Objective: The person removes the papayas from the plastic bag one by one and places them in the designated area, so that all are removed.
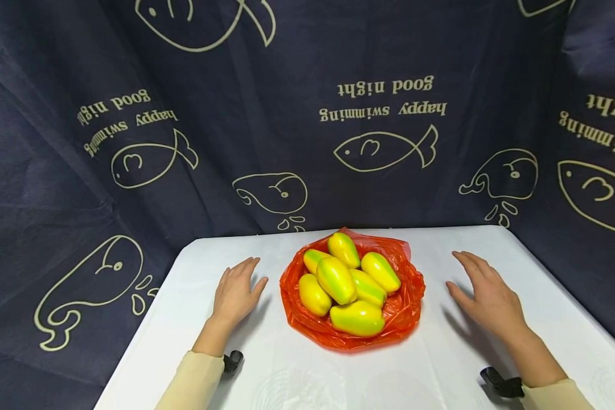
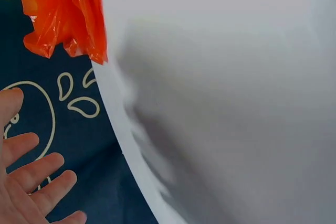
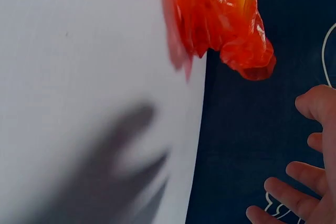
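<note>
Head view: left hand and right hand flank the red plastic bag, apart from it, fingers extended and relaxed, both empty. Bag sits between them on the white table, toward its far edge, holding seven visible yellow-green fruits. Judgement: handle the rim evenly from both sides, slowly; thin film may tear, upper fruits may roll. Film: crinkled, glossy, partly translucent. Fruits: smooth, shiny, elongated ovals.

The dark curtain repeats "happy swimming" and "good night", upside down.
</note>
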Tool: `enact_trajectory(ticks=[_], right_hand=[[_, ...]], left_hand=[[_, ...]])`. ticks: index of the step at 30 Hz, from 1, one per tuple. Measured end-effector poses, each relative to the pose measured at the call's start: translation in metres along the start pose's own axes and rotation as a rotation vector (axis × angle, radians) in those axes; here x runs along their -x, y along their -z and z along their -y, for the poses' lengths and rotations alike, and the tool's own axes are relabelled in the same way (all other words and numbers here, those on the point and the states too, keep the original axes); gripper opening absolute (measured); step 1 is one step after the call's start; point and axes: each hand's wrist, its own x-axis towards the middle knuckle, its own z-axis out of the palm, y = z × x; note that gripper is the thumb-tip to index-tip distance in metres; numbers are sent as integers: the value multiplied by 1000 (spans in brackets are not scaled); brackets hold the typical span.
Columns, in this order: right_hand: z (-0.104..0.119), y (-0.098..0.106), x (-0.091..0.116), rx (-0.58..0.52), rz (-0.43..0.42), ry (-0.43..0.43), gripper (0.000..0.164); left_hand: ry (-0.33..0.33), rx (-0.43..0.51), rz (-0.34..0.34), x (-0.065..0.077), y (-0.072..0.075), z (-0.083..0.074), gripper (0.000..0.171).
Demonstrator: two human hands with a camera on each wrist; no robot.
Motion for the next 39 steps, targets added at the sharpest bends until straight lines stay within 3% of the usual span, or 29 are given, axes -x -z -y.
enact_trajectory(ticks=[11,20,31,39], right_hand=[[20,-6,-1,-54,-24,26,64],[33,-10,-3,-78,-5,29,63],[51,-13,-9,-112,45,12,62],[62,-17,-13,-151,63,9,60]], left_hand=[[24,115,-44,1,-8,-13,48],[64,199,-26,-6,-14,-29,47],[139,464,-31,-10,-21,-49,46],[174,546,-31,-16,-29,-56,46]])
